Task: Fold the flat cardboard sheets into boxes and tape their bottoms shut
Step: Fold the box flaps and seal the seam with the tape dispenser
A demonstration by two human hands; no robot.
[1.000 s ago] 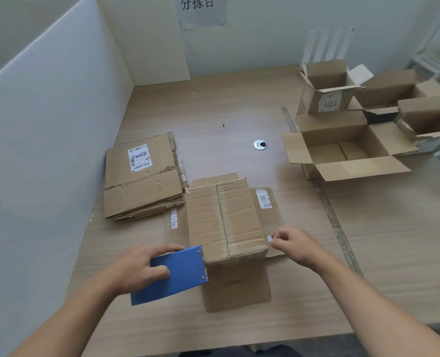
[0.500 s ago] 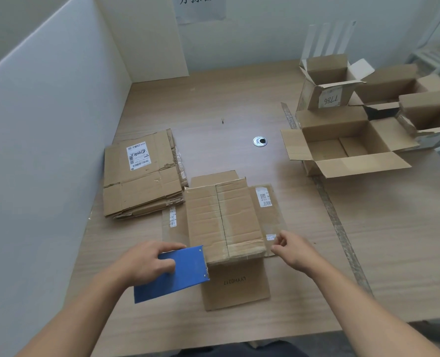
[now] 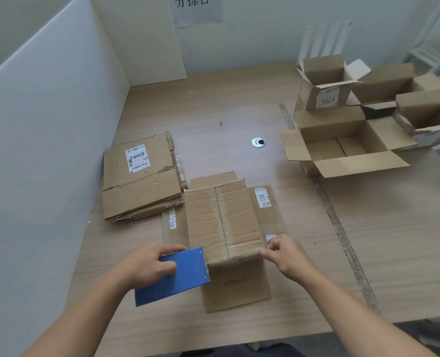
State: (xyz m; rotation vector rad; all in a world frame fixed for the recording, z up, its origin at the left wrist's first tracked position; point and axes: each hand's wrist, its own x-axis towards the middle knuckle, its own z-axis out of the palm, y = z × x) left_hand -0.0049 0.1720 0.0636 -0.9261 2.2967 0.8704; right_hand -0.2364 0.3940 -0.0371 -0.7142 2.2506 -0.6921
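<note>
table [image 3: 368,240]: big light wood-look top, everything sits on it, nothing fancy

partition [image 3: 46,150]: white panel running down the left side, meets the back wall in the far left corner

open boxes [image 3: 342,140]: bunch of folded-up ones parked far right with their flaps splayed out; the one behind the front box has a "7786" label

flat stack [image 3: 141,181]: pile of unfolded cardboard sheets left of centre, shipping label on the top sheet, just beside the box being worked on

box [image 3: 221,220]: the task one, near centre right in front of the person, sitting bottom-up. Two bottom flaps closed and meeting at a centre seam; the other flaps lie spread flat on the table around it

blue tape dispenser [image 3: 177,274]: at the box's near left corner, front edge touching it

left hand [image 3: 147,264]: fingers curled round the dispenser, thumb on top, gripping it properly

right hand [image 3: 288,256]: at the box's near right corner, thumb and forefinger pinched together, other fingers curled in

clear tape [image 3: 242,247]: glossy strip across the near edge of the box bottom; pretty sure the right hand pinches its end, hard to see

sign [image 3: 197,7]: paper sheet on the back wall, partly cut off

grommet [image 3: 258,143]: small metal ring hole in the table, beyond the box
</note>
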